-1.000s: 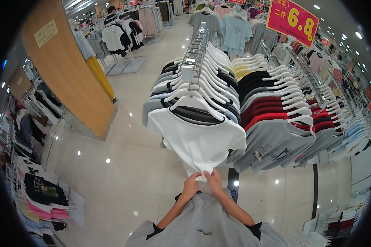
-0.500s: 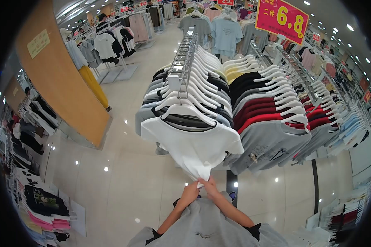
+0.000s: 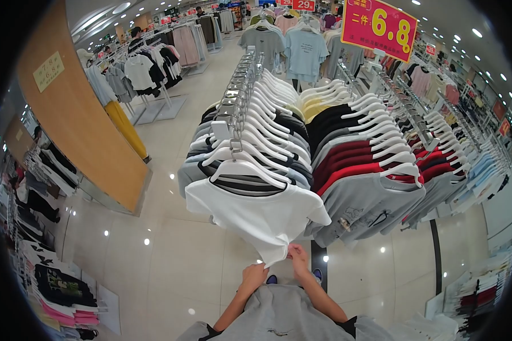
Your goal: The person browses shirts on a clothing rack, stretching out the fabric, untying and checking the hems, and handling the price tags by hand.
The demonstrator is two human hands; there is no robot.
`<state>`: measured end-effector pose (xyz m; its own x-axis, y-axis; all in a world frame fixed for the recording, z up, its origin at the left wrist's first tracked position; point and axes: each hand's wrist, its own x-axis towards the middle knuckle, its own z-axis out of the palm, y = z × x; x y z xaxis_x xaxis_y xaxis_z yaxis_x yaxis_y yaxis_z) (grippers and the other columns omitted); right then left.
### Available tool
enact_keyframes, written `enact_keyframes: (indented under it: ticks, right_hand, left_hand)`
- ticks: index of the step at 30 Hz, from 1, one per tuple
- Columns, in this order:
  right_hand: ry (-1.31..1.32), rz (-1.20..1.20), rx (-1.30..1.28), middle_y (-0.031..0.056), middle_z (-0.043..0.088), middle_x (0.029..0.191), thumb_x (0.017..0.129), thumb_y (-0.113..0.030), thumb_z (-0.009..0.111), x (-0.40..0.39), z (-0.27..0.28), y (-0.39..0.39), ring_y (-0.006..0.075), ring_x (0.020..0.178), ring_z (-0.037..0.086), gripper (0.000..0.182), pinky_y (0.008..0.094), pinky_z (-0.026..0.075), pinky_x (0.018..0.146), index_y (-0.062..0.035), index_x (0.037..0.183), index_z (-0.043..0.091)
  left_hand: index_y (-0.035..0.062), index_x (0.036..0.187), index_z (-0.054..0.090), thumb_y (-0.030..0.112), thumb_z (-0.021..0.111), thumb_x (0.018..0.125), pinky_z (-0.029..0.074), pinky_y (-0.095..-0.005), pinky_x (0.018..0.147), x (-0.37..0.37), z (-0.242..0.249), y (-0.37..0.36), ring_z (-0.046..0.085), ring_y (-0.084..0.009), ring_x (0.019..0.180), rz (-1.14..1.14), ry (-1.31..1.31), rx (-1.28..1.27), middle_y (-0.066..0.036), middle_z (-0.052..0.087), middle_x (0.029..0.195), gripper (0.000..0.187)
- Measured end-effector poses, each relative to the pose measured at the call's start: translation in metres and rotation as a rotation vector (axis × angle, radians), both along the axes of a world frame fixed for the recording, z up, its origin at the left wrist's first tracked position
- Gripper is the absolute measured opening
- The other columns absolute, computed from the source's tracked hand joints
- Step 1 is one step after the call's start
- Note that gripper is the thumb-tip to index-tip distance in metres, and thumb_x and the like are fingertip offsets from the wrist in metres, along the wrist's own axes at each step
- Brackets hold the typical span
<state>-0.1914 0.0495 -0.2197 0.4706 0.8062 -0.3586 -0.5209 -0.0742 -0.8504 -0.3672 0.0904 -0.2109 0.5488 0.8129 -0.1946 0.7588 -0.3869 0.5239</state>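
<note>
A white T-shirt with a dark neckline hangs on a white hanger at the near end of the rack, its lower part pulled toward me. My left hand is closed on the shirt's lower edge, at the left corner of the hem. Slightly higher and to the right, my right hand pinches the fabric at the other side, where it bunches. A stretch of white cloth lies between the two hands. Behind this shirt, more shirts on white hangers fill the metal rail.
To the right hangs a second row with a grey shirt in front and dark red shirts behind. A red price sign stands above it. A wooden pillar rises at left. Folded clothes lie at lower left.
My hands have moved apart: the left one down and to the left, the right one slightly right. The shirt's lower edge is now spread wider between them. My view has shifted slightly.
</note>
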Motion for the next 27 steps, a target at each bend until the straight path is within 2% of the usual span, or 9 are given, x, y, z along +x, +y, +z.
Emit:
enact_keyframes:
  ticks: [8,10,11,13,18,21,23,25,27]
  right_hand:
    - [-0.4,-0.592,0.122,0.0033,0.057,0.092,0.087,-0.012,0.063,0.159,-0.029,-0.041,0.0132,0.084,0.056,0.03,0.0262,0.044,0.073,-0.0053,0.113,0.05]
    - [-0.447,-0.758,0.11,0.0059,0.056,0.105,0.086,-0.011,0.062,0.209,-0.026,-0.052,0.0142,0.096,0.054,0.038,0.0275,0.043,0.083,-0.0042,0.121,0.048]
    - [-0.448,-0.756,0.111,0.0059,0.056,0.105,0.086,-0.011,0.062,0.23,-0.016,-0.058,0.0142,0.096,0.054,0.038,0.0275,0.043,0.083,-0.0042,0.121,0.048]
    - [-0.501,-0.698,-0.024,0.0117,0.045,0.132,0.086,-0.007,0.062,0.266,0.012,-0.072,0.0189,0.111,0.048,0.047,0.0322,0.043,0.094,-0.001,0.129,0.044]
    - [-0.464,-0.53,-0.014,0.0122,0.043,0.136,0.083,-0.005,0.063,0.317,0.002,-0.078,0.0218,0.119,0.044,0.059,0.0337,0.036,0.101,-0.0009,0.137,0.039]
    - [-0.469,-0.446,-0.068,0.0133,0.037,0.143,0.081,-0.003,0.064,0.326,0.008,-0.077,0.0241,0.127,0.038,0.068,0.0344,0.03,0.106,-0.0008,0.141,0.032]
    - [-0.479,-0.416,-0.13,0.0147,0.032,0.147,0.081,-0.003,0.064,0.334,0.013,-0.077,0.0251,0.133,0.034,0.073,0.0339,0.028,0.108,-0.0006,0.144,0.028]
    - [-0.499,-0.533,-0.057,0.015,0.026,0.15,0.08,-0.001,0.064,0.347,0.01,-0.076,0.0257,0.138,0.025,0.077,0.0355,0.024,0.11,-0.0012,0.146,0.024]
    - [-0.572,-0.621,-0.045,0.0146,0.033,0.145,0.079,-0.002,0.065,0.369,-0.012,-0.072,0.0248,0.133,0.032,0.071,0.0348,0.027,0.108,-0.0003,0.142,0.03]
  left_hand:
    - [0.0074,0.09,0.065,0.027,0.054,0.09,0.049,-0.0469,0.064,0.048,0.015,-0.004,0.064,-0.037,0.072,-0.021,-0.157,0.015,-0.017,0.067,0.077,0.023]
    - [0.0073,0.092,0.064,0.026,0.054,0.09,0.05,-0.0461,0.065,0.068,0.03,-0.006,0.064,-0.0367,0.073,-0.048,-0.206,-0.01,-0.016,0.067,0.079,0.021]
    - [0.0072,0.094,0.064,0.025,0.054,0.09,0.05,-0.0454,0.066,0.08,0.036,-0.007,0.064,-0.0363,0.074,-0.079,-0.257,-0.037,-0.016,0.067,0.08,0.02]
    - [0.0071,0.099,0.063,0.024,0.054,0.09,0.05,-0.0442,0.068,0.105,0.04,-0.007,0.064,-0.0352,0.077,-0.091,-0.316,-0.045,-0.015,0.068,0.084,0.021]
    - [0.0086,0.119,0.058,0.024,0.054,0.091,0.05,-0.0397,0.079,0.185,0.041,-0.003,0.065,-0.0314,0.092,-0.084,-0.418,-0.136,-0.014,0.067,0.102,0.032]
    - [0.0074,0.136,0.044,0.025,0.056,0.091,0.045,-0.039,0.092,0.235,0.044,0.001,0.058,-0.0331,0.109,-0.108,-0.613,-0.25,-0.017,0.059,0.122,0.05]
    - [0.0019,0.145,0.025,0.024,0.061,0.088,0.036,-0.0398,0.104,0.265,0.049,0.0,0.044,-0.0374,0.125,-0.091,-0.661,-0.094,-0.023,0.041,0.14,0.07]
    - [-0.0013,0.145,0.02,0.024,0.064,0.086,0.032,-0.0406,0.106,0.29,0.046,0.0,0.039,-0.039,0.128,-0.017,-0.675,-0.038,-0.026,0.035,0.142,0.078]
    - [-0.0045,0.145,0.015,0.024,0.067,0.084,0.029,-0.0414,0.108,0.309,0.039,0.003,0.034,-0.0407,0.131,0.06,-0.688,0.027,-0.029,0.029,0.144,0.086]
